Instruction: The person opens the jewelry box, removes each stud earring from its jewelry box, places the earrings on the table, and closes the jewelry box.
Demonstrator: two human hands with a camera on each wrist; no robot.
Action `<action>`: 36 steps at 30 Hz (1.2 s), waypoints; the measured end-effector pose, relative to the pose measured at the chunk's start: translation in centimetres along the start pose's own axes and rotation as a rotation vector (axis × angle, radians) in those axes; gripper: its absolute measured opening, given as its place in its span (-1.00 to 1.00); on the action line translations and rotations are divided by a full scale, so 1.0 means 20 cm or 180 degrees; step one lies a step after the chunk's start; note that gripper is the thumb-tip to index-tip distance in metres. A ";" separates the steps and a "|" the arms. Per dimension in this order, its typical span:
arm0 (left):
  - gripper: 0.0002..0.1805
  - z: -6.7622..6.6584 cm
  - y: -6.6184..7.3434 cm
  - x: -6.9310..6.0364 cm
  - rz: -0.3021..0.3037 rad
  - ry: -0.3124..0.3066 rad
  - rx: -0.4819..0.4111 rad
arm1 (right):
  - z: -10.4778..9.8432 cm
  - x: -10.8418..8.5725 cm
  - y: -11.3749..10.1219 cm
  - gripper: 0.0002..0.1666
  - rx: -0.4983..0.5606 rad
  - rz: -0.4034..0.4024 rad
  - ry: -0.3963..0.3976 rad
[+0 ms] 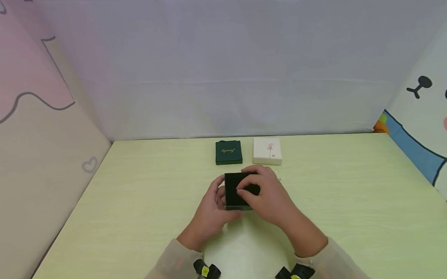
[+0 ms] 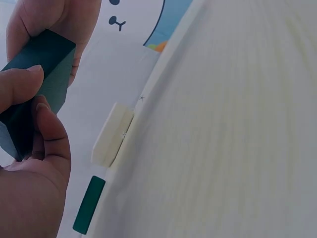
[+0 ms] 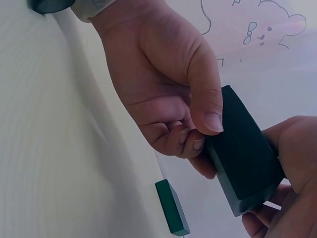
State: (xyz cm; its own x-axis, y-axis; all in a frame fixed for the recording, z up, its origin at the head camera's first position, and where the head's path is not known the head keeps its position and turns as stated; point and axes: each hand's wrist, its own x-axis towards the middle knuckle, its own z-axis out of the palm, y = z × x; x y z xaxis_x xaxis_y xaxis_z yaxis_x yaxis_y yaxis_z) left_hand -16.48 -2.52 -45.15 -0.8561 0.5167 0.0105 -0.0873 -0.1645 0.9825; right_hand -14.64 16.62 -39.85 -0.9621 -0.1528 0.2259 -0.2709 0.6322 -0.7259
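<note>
My left hand (image 1: 213, 210) grips a small dark green jewelry box (image 1: 231, 193) at its left side, thumb along the near edge. The box's black inside faces up in the head view. Over it is my right hand (image 1: 268, 191), thumb and index fingertips meeting above the black surface. Anything tiny between those fingertips is hidden. The right wrist view shows the right thumb (image 3: 205, 94) at the box's edge, other fingers curled. Behind the hands lie a flat green lid (image 1: 228, 152) with gold lettering and a white box (image 1: 267, 151) with a pink flower print.
Two tiny shiny pieces, perhaps earrings (image 2: 141, 97), lie near the white box, too small to make out well. The pale wood-look table (image 1: 136, 193) meets a plain cloth backdrop (image 1: 243, 72). Printed cartoon panels (image 1: 428, 118) stand at both sides.
</note>
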 end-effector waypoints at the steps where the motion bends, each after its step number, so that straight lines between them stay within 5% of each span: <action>1: 0.14 0.00 0.00 0.00 0.0003 0.0001 0.0000 | 0.00 0.00 0.00 -0.87 0.0003 0.0006 0.0000; 28: 0.14 0.00 0.00 0.01 -0.0077 0.0143 0.0078 | -0.07 0.02 0.05 -0.93 0.0071 0.0028 0.0268; 36: 0.16 0.01 0.01 0.01 -0.0094 0.0238 -0.0015 | -0.12 0.04 0.11 -0.90 0.0392 0.0473 0.0869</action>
State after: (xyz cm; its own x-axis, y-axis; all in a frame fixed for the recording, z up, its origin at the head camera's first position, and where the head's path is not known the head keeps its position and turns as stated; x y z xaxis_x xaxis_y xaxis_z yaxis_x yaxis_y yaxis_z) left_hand -16.47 -2.26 -44.82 -0.8888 0.4572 -0.0325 -0.1152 -0.1541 0.9813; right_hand -16.00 19.65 -39.72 -0.9518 0.1539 0.2655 -0.1462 0.5333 -0.8332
